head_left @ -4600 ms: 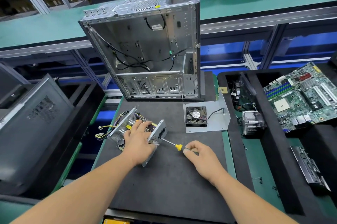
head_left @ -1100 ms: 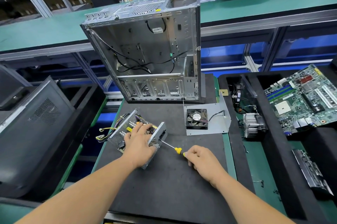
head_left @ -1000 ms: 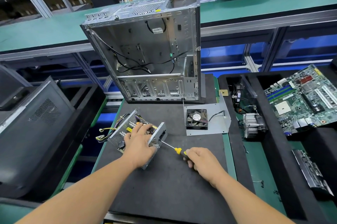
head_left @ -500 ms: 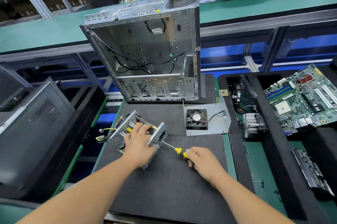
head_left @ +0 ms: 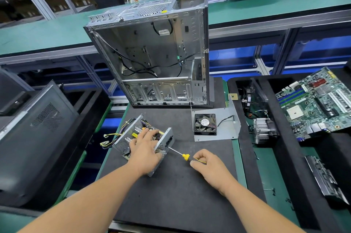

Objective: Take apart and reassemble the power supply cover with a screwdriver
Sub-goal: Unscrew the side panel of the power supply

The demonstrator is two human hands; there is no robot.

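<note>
The fingers (head_left: pixel 197 156) of the right hand (head_left: pixel 210 168) are curled around the black and yellow handle of a screwdriver (head_left: pixel 185 157), pinching it near its tip end. The thin metal shaft runs up and to the left, and its tip meets the perforated end wall of the power supply (head_left: pixel 140 137). The left hand (head_left: pixel 145 149) lies on top of the power supply, its fingers (head_left: pixel 146 134) spread and fairly straight, pressing down on the open unit. The power supply sits tilted on a dark mat (head_left: pixel 176 185) that covers the counter (head_left: pixel 271 168), with its cover off so the inner parts show. A bundle of yellow and black wires (head_left: pixel 110 137) trails off its left side, over the mat's edge.

Behind the power supply stands an empty metal computer case (head_left: pixel 152 58), upright, open side toward the viewer. To the right of the power supply, apart from it, a black fan (head_left: pixel 205 123) rests on a flat metal plate (head_left: pixel 226 130). Further right, a black foam tray (head_left: pixel 292 156) holds a heatsink (head_left: pixel 263 132) and a green motherboard (head_left: pixel 319 103). A dark computer tower (head_left: pixel 36 134) lies at the left.
</note>
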